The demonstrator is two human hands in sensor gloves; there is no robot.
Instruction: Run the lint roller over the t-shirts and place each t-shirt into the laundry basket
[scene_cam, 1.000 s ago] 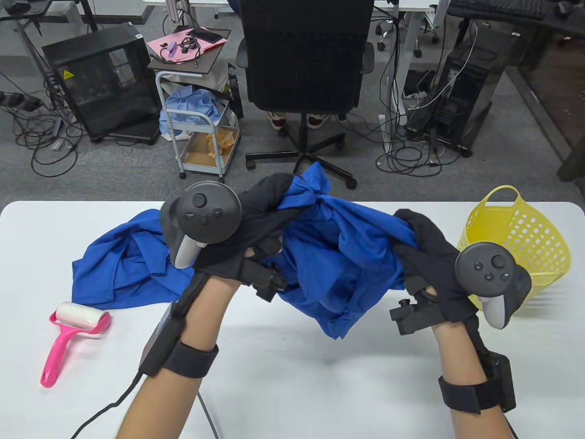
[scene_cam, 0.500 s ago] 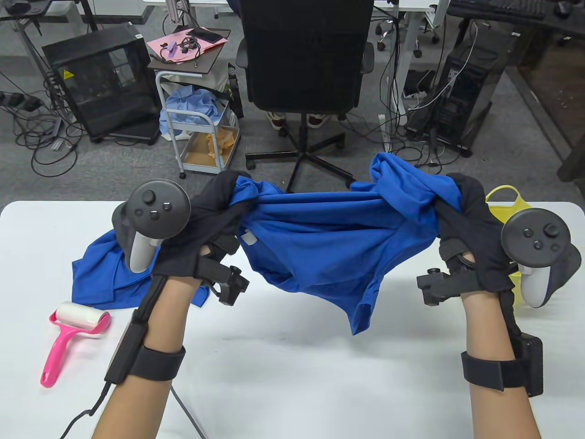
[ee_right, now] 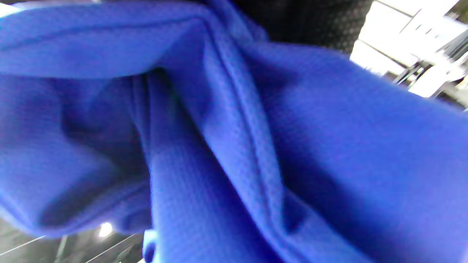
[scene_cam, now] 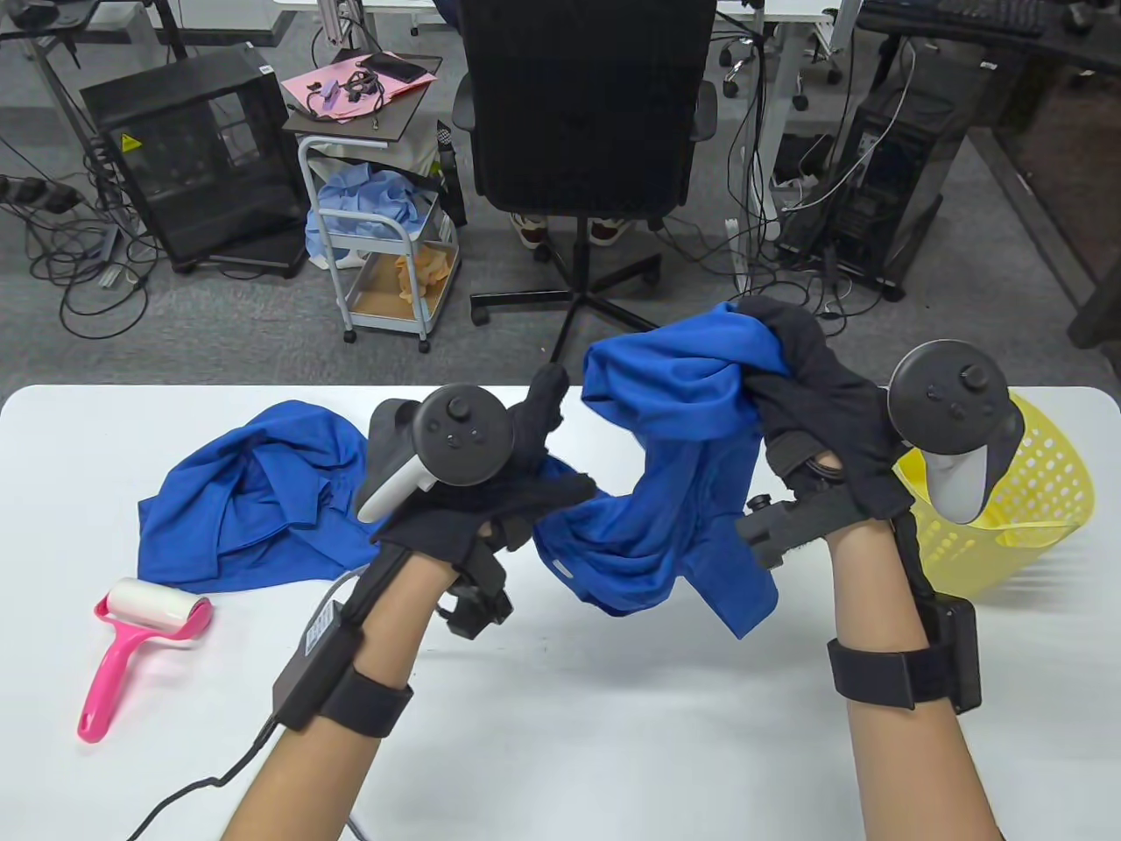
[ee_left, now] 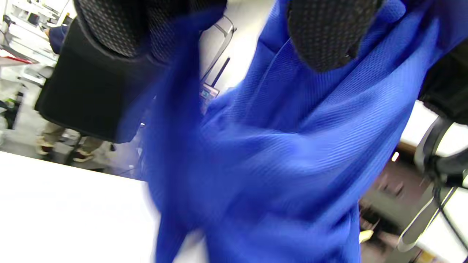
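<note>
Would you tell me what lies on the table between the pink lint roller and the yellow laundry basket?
In the table view, the lint roller and basket are separated by a crumpled blue t-shirt, then both hands with a second held t-shirt.

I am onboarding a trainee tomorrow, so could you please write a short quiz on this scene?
1. True or false: the lint roller lies untouched on the table.
2. Which hand holds the lifted t-shirt highest? A left hand; B right hand.
3. Fill in: the basket is coloured ____.

Key: 1 true; 2 B; 3 yellow.
</note>
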